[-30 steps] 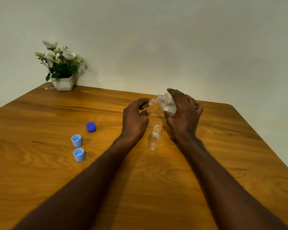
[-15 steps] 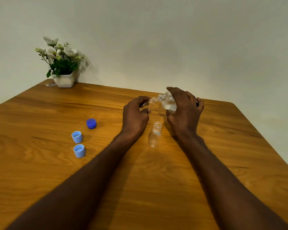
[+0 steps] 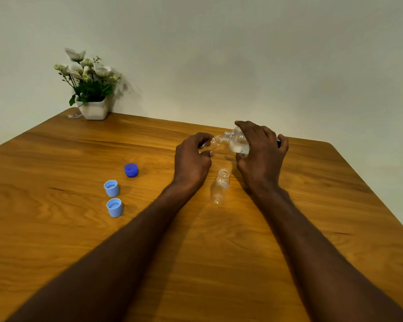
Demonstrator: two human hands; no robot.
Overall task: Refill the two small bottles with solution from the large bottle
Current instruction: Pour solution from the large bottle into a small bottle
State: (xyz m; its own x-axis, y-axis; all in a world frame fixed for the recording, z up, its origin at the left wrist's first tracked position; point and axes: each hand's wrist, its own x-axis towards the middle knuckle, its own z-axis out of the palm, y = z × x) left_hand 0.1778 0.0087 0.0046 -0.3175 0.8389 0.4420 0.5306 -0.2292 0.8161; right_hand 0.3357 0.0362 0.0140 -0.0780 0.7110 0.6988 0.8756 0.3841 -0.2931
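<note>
My right hand (image 3: 261, 156) grips the large clear bottle (image 3: 236, 142), tipped to the left with liquid in its lower side. Its mouth meets the mouth of a small clear bottle (image 3: 214, 143), held tilted in my left hand (image 3: 192, 159); most of that small bottle is hidden behind my fingers. The second small clear bottle (image 3: 219, 186) stands upright and uncapped on the wooden table (image 3: 56, 228), between my two wrists.
Two light blue caps (image 3: 111, 188) (image 3: 115, 207) and one dark blue cap (image 3: 131, 169) lie on the table to the left of my left arm. A white pot of flowers (image 3: 92, 108) stands at the far left corner by the wall.
Both hands hold the same pose, bottle mouths together. The view has shifted slightly, so the table's things sit a little higher in the frame.
</note>
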